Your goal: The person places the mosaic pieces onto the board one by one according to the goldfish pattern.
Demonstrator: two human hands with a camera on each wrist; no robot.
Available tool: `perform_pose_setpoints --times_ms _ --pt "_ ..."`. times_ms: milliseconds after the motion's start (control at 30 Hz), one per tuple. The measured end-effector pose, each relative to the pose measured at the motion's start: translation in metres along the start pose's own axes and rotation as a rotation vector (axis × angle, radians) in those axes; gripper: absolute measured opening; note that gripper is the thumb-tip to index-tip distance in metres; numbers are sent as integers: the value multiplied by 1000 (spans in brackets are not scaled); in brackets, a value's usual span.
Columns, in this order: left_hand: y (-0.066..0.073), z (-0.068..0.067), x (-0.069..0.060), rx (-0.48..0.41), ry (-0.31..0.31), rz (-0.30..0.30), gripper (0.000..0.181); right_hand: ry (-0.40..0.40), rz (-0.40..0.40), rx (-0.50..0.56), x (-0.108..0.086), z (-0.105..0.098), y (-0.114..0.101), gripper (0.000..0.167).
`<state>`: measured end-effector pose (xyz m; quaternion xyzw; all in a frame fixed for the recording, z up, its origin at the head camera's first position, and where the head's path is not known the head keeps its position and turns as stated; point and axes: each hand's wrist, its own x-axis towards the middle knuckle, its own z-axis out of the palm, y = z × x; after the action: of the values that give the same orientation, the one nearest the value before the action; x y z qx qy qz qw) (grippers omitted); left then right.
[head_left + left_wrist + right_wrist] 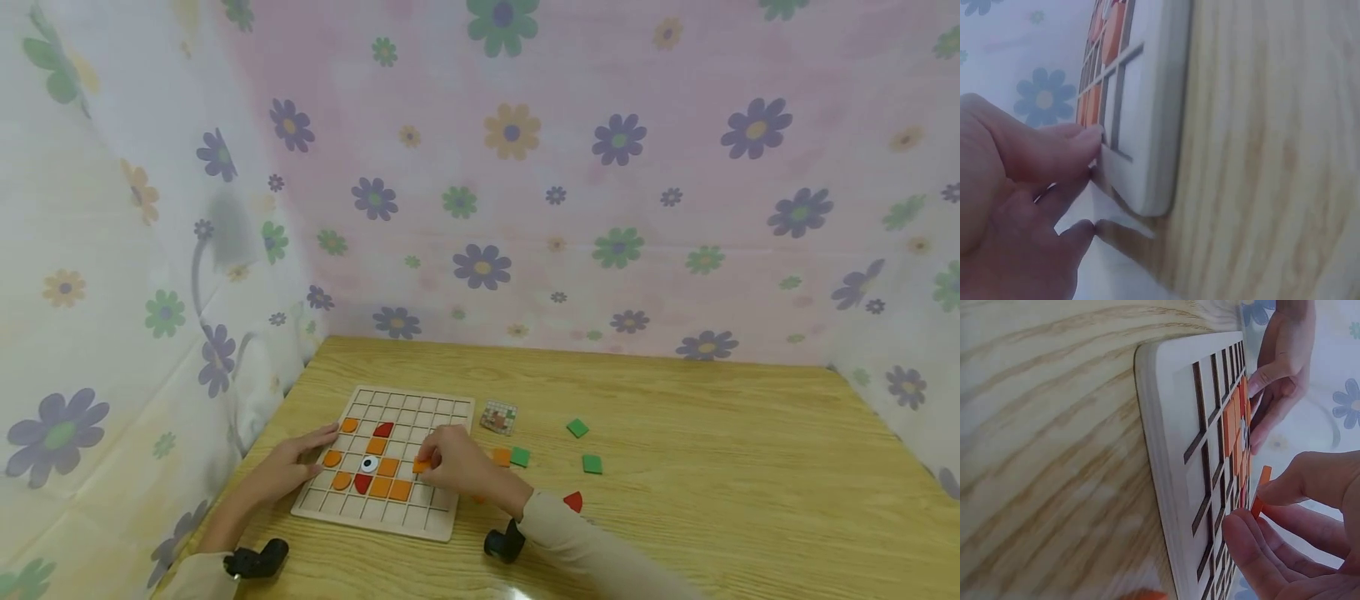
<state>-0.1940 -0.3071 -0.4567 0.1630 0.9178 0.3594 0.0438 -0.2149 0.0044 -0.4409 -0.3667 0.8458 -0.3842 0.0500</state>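
Note:
A pale wooden grid board [352,521] lies on the table's left side, bearing orange squares [381,487], orange discs [341,481], red pieces [363,484] and a white eye disc [369,464]. My right hand [459,465] pinches an orange square tile [422,466] between thumb and fingers above the board's right part. In the right wrist view that tile [1261,492] is tilted, apart from the grid. Along the board's left edge rests my left hand [282,471], fingers relaxed. The left wrist view shows its thumb [1088,144] touching the rim.
Right of the board lies a small picture card [498,417]. Loose green squares [592,464], an orange tile [501,457] and a red piece [573,501] are scattered on the wooden table [712,467]. Flowered cloth [555,275] hangs behind and at the sides.

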Motion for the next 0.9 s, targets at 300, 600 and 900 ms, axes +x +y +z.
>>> perform_pose_setpoints --times_ms 300,600,900 --pt "2 -1 3 56 -9 9 55 -15 0 -29 11 14 -3 7" --pt "-1 -3 0 21 -51 36 56 -6 32 -82 14 21 -9 9" --pt "2 -4 -1 6 -64 21 57 -11 -25 -101 14 22 -7 10"
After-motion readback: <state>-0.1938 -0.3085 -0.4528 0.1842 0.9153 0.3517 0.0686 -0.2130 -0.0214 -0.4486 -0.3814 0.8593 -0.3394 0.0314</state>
